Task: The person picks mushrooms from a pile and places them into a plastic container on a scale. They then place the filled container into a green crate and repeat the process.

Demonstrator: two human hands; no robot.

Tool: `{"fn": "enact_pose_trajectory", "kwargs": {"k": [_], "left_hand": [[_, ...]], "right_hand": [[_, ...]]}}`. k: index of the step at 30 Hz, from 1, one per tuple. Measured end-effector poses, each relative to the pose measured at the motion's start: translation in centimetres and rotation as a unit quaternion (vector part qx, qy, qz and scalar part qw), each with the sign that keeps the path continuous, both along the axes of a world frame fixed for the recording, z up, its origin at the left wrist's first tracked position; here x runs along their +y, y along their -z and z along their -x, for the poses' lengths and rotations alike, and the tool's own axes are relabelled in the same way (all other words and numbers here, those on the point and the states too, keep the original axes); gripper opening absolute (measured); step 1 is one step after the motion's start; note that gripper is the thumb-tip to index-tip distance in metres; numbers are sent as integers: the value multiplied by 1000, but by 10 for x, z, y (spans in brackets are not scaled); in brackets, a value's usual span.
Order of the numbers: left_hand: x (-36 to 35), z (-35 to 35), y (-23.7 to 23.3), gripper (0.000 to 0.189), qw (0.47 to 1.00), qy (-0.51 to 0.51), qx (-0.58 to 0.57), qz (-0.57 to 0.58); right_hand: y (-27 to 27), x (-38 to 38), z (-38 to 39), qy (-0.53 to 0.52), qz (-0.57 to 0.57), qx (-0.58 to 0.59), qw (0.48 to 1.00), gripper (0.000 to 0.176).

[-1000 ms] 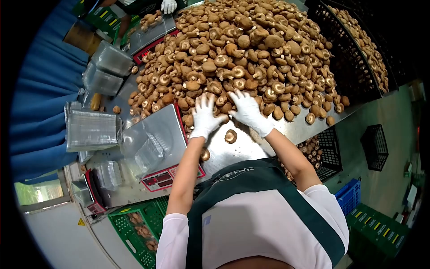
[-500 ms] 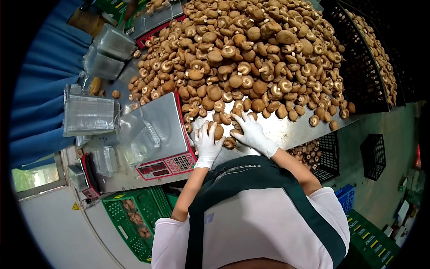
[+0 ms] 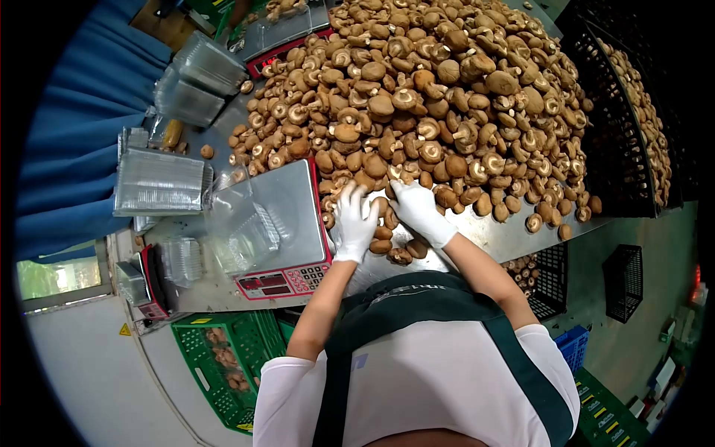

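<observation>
Head view: left hand (image 3: 356, 223), right hand (image 3: 419, 212) touch one mushroom heap (image 3: 439, 97).

Scale (image 3: 287, 201) sits left of mushroom heap (image 3: 432, 97), tray (image 3: 242, 235) seemingly atop.

Mushroom pile (image 3: 417, 97) ahead; scale (image 3: 279, 212) at left.

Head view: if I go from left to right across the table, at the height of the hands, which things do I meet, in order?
blue curtain → stack of clear trays → scale → left hand → right hand → stray mushrooms → black crate
</observation>
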State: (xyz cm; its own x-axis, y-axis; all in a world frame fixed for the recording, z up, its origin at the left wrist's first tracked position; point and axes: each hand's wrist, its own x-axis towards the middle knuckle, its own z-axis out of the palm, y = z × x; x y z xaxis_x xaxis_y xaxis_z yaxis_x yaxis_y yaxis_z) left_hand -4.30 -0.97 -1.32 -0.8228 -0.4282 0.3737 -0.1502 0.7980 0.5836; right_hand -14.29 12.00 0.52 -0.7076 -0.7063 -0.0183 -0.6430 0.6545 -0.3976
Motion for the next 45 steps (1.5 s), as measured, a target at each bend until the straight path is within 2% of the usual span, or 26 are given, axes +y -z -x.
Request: {"fn": "enact_pose_trajectory", "kwargs": {"k": [3, 6, 9, 13, 15, 17, 19, 21, 22, 23, 24, 25, 27, 29, 30, 31, 33, 35, 36, 37, 38, 39, 40, 41, 43, 45], "left_hand": [[-24, 45, -18, 57, 990, -104, -50, 80], [-45, 85, -31, 73, 976, -126, -153, 95], [-55, 107, -34, 79, 961, -160, -217, 65], [-60, 91, -20, 78, 983, -129, -112, 70], [-51, 74, -27, 76, 987, -93, -131, 28], [-38, 52, -21, 62, 995, -66, -17, 67], [-29, 32, -20, 53, 997, -28, -27, 71], [-12, 14, -31, 47, 997, -21, -61, -52], [-4, 6, -33, 45, 989, -22, -30, -143], [6, -2, -37, 43, 980, -38, -17, -197], [11, -11, -28, 42, 983, -34, -11, -181], [18, -18, -27, 42, 986, -30, -5, -166], [42, -31, -35, 43, 976, 22, -10, -218], [58, -36, -46, 50, 978, 175, -34, -104], [68, -36, -47, 56, 968, 216, -64, -106], [75, -35, -47, 62, 956, 258, -94, -107], [77, -35, -51, 71, 945, 291, -116, -95], [72, -37, -71, 77, 925, 309, -194, -105], [67, -40, -71, 80, 936, 294, -157, -115], [60, -43, -62, 72, 951, 259, -131, -109], [53, -48, -66, 69, 965, 209, -134, -79], [42, -56, -58, 66, 975, 155, -157, -40], [32, -65, -53, 66, 976, 115, -183, 24], [23, -70, -56, 73, 962, 95, -257, 10], [14, -82, -49, 80, 959, 81, -269, 39], [15, -84, -46, 90, 947, 101, -301, 46]], "right_hand": [[20, -31, 0, -18, -76, 90, 993, 12], [25, -39, 0, -10, -91, 105, 990, 10], [15, -41, 7, -33, -100, 45, 993, 11], [1, -33, 7, -74, -163, 1, 984, 12], [8, -25, -1, -62, -149, 60, 985, 13], [27, -20, -7, -35, -128, 91, 987, 14], [22, -10, -6, -47, -72, 24, 996, 17], [1, 7, -2, -25, 8, -65, 998, 32], [-12, 17, -1, 2, 61, -159, 985, 38], [-17, 26, 1, 31, 114, -251, 961, 45], [-10, 38, 2, 40, 237, -368, 898, 49], [-18, 53, 3, 75, 296, -550, 778, 46], [-19, 78, -6, 70, 370, -675, 635, 46], [4, 95, -17, 21, 372, -732, 570, 51], [-9, 98, -27, 2, 354, -699, 621, 50], [-5, 103, -37, -1, 340, -684, 645, 50], [1, 117, -48, 25, 343, -702, 624, 44], [-26, 138, -51, 80, 272, -665, 691, 37], [-34, 154, -51, 103, 256, -648, 710, 34], [-36, 174, -50, 78, 249, -553, 791, 35], [-62, 193, -46, 110, 188, -552, 805, 37], [-70, 216, -45, 127, 130, -513, 839, 40], [-50, 248, -46, 98, 125, -411, 898, 45], [-52, 270, -45, 129, 11, -356, 926, 54], [-52, 289, -51, 211, -135, -192, 949, 61], [-50, 283, -54, 255, -142, -139, 946, 62]]}}
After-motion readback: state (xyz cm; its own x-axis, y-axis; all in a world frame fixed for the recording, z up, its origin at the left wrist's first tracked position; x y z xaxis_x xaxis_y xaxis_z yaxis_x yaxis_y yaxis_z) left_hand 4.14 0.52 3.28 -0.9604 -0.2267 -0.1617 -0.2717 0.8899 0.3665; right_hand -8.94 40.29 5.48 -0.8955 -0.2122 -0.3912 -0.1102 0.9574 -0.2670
